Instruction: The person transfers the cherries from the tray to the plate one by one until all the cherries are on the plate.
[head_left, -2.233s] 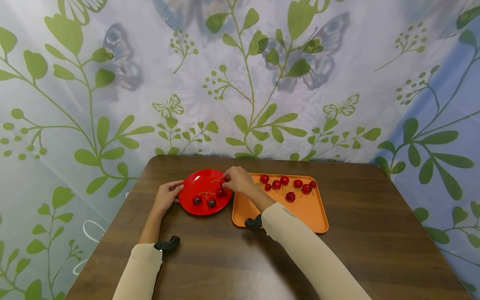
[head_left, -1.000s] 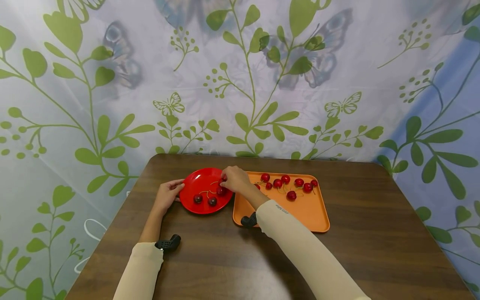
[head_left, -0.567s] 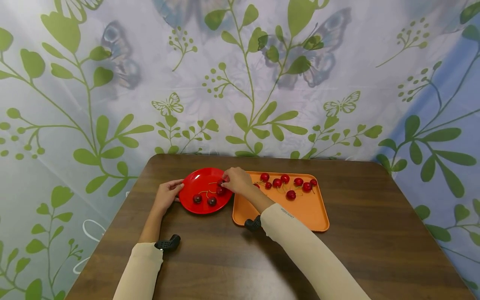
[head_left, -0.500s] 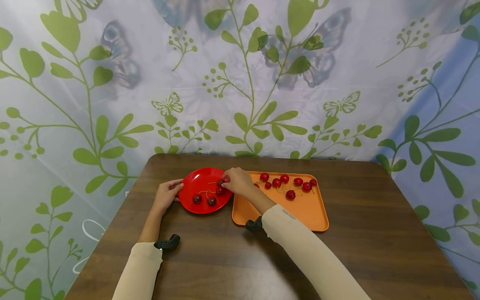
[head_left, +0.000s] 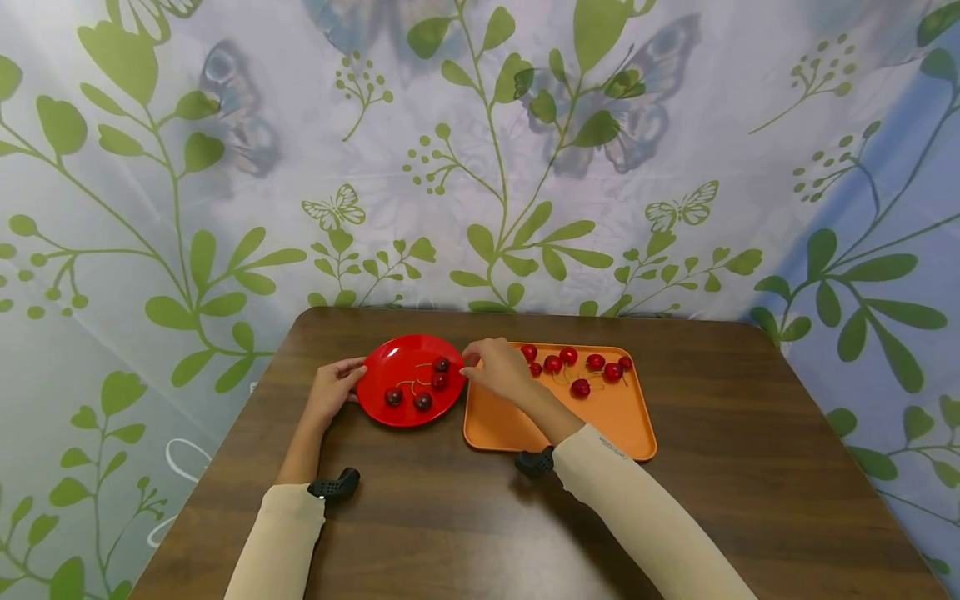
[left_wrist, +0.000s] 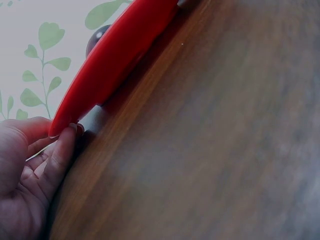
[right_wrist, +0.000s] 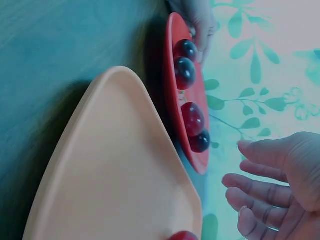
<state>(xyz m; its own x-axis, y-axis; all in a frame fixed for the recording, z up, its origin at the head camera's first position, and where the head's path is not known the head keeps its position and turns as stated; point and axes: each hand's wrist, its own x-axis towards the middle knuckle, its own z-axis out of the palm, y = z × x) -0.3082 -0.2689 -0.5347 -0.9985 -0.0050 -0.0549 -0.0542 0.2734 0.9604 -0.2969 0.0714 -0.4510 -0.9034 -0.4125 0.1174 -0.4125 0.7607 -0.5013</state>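
Observation:
My left hand (head_left: 332, 390) pinches the left rim of a round red plate (head_left: 382, 375), thumb above and fingers below, as the left wrist view shows. On the plate lie several dark red cherries (head_left: 423, 402) with thin stems, two of them near its right side. My right hand (head_left: 498, 367) is just off the plate's right rim, over the left end of an orange tray (head_left: 510, 421). Its fingers are parted and hold nothing in the right wrist view. Bright red cherries (head_left: 581, 387) are scattered over the far half of that tray, some of them perhaps hidden behind my right hand.
Plate and tray sit side by side near the far edge of a brown wooden table (head_left: 420, 517). Behind it hangs a leaf-patterned curtain (head_left: 480, 167). A white cord (head_left: 187, 446) loops beside the table's left edge.
My right hand has let go of a cherry, which now rests on the plate's right side. The hand has drawn back rightward over the tray. The left hand stays on the rim.

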